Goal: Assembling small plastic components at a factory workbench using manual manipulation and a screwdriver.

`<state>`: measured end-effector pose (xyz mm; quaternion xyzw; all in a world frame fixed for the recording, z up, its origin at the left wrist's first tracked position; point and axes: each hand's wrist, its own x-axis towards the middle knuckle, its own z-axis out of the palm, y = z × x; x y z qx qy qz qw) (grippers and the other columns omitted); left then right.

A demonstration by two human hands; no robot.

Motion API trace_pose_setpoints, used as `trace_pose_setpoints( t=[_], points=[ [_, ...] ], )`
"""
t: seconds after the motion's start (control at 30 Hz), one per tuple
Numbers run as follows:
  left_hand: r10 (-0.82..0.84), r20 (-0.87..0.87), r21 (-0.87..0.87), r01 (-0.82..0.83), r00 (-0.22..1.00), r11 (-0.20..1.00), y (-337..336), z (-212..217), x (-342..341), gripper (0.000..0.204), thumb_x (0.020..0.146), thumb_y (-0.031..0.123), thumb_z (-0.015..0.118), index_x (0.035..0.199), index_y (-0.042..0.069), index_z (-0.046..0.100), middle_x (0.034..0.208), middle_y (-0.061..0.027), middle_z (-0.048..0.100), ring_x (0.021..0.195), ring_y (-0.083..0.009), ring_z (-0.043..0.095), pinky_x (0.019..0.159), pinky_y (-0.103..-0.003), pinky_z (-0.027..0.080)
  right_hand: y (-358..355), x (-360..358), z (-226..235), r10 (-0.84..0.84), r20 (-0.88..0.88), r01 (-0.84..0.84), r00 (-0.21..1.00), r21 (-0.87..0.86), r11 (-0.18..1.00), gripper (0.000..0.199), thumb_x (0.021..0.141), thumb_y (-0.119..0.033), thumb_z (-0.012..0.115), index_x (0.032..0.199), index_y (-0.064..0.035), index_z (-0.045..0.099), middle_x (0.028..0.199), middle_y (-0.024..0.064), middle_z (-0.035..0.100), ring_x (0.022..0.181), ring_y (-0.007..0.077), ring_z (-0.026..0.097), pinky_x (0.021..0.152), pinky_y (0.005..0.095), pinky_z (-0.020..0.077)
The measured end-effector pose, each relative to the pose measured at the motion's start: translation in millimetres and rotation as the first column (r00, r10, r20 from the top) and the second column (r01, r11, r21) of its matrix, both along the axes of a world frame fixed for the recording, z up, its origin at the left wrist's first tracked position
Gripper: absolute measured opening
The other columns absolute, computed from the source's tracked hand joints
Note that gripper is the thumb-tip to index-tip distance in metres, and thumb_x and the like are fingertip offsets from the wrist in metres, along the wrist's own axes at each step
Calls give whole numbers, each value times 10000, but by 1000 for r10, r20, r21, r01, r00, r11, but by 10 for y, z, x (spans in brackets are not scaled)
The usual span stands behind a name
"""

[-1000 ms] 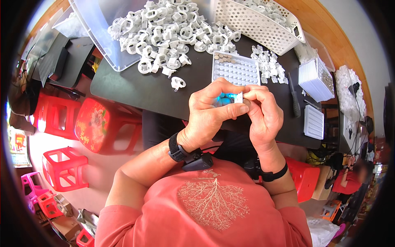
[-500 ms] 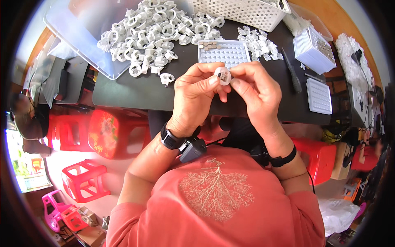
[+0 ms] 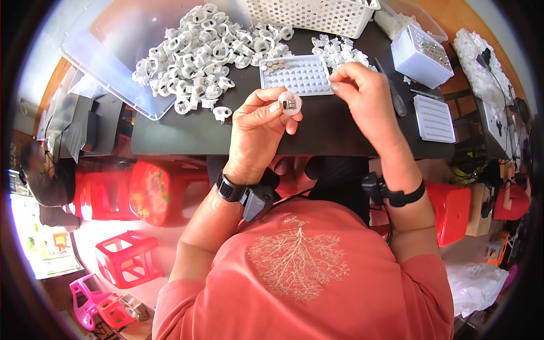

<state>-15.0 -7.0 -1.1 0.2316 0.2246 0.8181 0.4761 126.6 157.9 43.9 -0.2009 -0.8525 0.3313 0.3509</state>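
My left hand (image 3: 258,122) pinches a small round translucent plastic part (image 3: 291,103) between thumb and fingers, its face with a dark rectangular insert turned up. Away from it, my right hand (image 3: 365,96) hovers at the right edge of a pale pocketed tray (image 3: 309,79); thumb and forefinger are closed together, and I cannot make out anything between them. Several small round coin-like discs (image 3: 276,66) sit in the tray's far left corner. Just beyond my right fingers lies a pile of small white plastic pieces (image 3: 340,50).
A heap of white ring-shaped parts (image 3: 195,54) covers the table's left, beside a clear plastic bin (image 3: 113,73). A perforated white basket (image 3: 317,17) stands at the back. To the right are stacked trays (image 3: 419,56), a dark-handled tool (image 3: 396,99) and another pale tray (image 3: 434,119).
My right hand has let go of the round part and moved right, toward the tray's edge and the small white pieces. My left hand still holds the part, slightly farther left.
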Motion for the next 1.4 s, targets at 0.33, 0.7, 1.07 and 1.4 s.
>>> trace_pose_setpoints(
  t=[0.33, 0.7, 1.07, 1.4],
  points=[
    [-6, -106, -32, 3, 994, 999, -8, -31, -22, 212, 891, 52, 657, 1085, -33, 645, 1069, -208, 663, 893, -259, 633, 686, -301, 496, 416, -262, 517, 59, 258, -117, 964, 215, 970, 118, 801, -137, 643, 842, -49, 711, 761, 142, 701, 724, 325, 679, 683, 415, 519],
    [-17, -121, -62, 10, 992, 998, -19, 9, -22, 280, 864, 28, 670, 1130, -53, 643, 1072, -209, 676, 875, -236, 652, 737, -291, 521, 745, -253, 35, -104, 482, -62, 870, 316, 947, 113, 790, -134, 671, 873, -119, 746, 843, 120, 723, 852, 322, 702, 749, 437, 546],
    [40, -123, -47, -46, 992, 998, -60, 37, 30, 295, 862, 17, 655, 1145, -65, 646, 1029, -182, 682, 847, -248, 657, 781, -337, 536, 867, -341, -12, -7, 490, -174, 872, 322, 931, 130, 720, -101, 670, 824, -40, 622, 702, 102, 640, 679, 214, 638, 642, 360, 490],
    [25, 54, -6, -24, 998, 1000, 28, 21, 46, 206, 870, -27, 679, 1056, -91, 618, 944, -177, 679, 791, -281, 697, 690, -358, 572, 540, 95, 410, 109, 216, -79, 970, -144, 986, 154, 851, -53, 624, 996, -48, 677, 829, -39, 577, 655, 22, 488, 564, 175, 360]
  ],
)
